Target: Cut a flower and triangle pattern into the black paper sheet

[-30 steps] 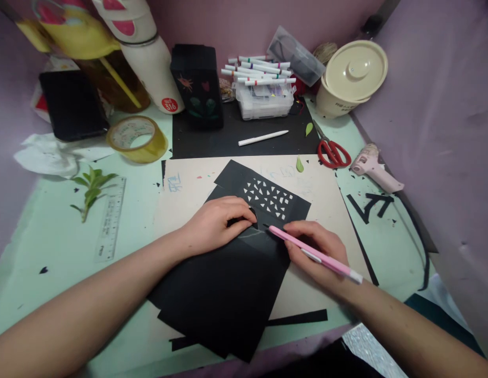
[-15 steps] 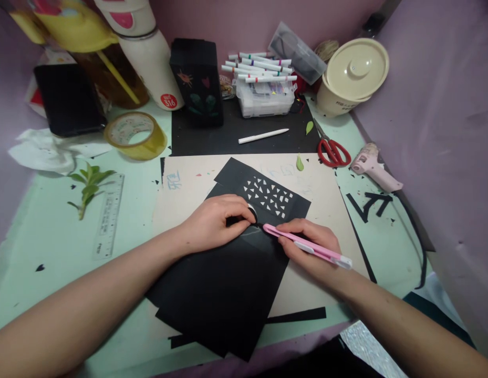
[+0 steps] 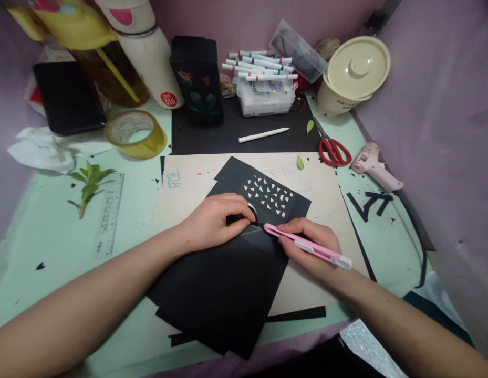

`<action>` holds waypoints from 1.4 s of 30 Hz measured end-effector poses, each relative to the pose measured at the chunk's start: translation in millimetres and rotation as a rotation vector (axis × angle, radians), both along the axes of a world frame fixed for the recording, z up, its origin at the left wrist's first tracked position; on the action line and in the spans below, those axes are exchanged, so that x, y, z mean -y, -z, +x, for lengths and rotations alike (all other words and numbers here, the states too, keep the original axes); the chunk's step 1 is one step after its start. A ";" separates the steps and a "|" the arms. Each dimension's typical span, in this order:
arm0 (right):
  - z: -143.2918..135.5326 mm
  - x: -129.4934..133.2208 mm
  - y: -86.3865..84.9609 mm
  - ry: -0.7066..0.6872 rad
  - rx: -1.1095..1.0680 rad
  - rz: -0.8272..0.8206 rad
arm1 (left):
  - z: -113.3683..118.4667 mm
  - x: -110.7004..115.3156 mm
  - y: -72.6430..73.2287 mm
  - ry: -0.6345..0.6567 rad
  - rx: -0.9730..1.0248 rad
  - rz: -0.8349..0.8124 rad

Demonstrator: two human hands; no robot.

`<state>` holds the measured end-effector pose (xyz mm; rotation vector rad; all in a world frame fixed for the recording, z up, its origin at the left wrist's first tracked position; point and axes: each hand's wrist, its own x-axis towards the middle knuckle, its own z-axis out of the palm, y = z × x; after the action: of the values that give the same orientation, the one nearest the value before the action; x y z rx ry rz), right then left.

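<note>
Black paper (image 3: pixel 216 289) lies at an angle on a pale board (image 3: pixel 326 210), with several small cut-out holes (image 3: pixel 267 195) near its upper end. My right hand (image 3: pixel 310 241) grips a pink craft knife (image 3: pixel 307 244), its tip at the paper just right of my left fingers. My left hand (image 3: pixel 220 220) rests on the paper with its fingertips pressed together beside a curved cut opening (image 3: pixel 252 208). Whatever its fingers pinch is too small to make out. A pale line is drawn on the paper below the knife tip.
Behind are a white pen (image 3: pixel 263 135), red-handled scissors (image 3: pixel 333 152), markers on a clear box (image 3: pixel 265 100) and a lidded cream pot (image 3: pixel 342 100). A glue gun (image 3: pixel 375 167) lies right; tape (image 3: pixel 135 134), a ruler (image 3: pixel 110 215) and a leafy sprig (image 3: pixel 88 186) lie left.
The knife tip and my left fingertips have shifted very slightly, and a little more of the curved opening shows beside them. Both hands otherwise keep their places.
</note>
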<state>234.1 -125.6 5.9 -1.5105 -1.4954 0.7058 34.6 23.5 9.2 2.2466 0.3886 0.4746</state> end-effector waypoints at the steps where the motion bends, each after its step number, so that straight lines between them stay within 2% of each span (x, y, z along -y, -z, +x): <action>1: 0.0 0.2 0.0 -0.002 -0.006 -0.003 | 0.0 0.1 0.1 -0.001 -0.002 0.002; 26: 1.3 1.2 -0.6 -0.010 -0.036 -0.038 | 0.6 -0.6 0.5 -0.020 0.016 0.003; 32: 4.1 3.3 0.4 0.143 -0.069 -0.008 | -0.3 -1.3 1.4 -0.130 0.023 -0.070; 35: 3.5 2.3 1.9 0.186 -0.141 -0.011 | -0.7 -1.5 1.6 -0.168 0.036 -0.106; 37: 2.3 1.3 5.2 0.164 -0.239 -0.032 | -0.7 -1.4 1.7 -0.169 0.045 -0.100; 42: 1.7 -0.8 12.1 0.118 -0.336 -0.043 | -0.9 -1.8 2.3 -0.110 0.049 -0.040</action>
<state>235.8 -124.8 -6.2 -1.4175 -1.1361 0.8772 33.7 25.3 6.9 2.1789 0.4939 0.5735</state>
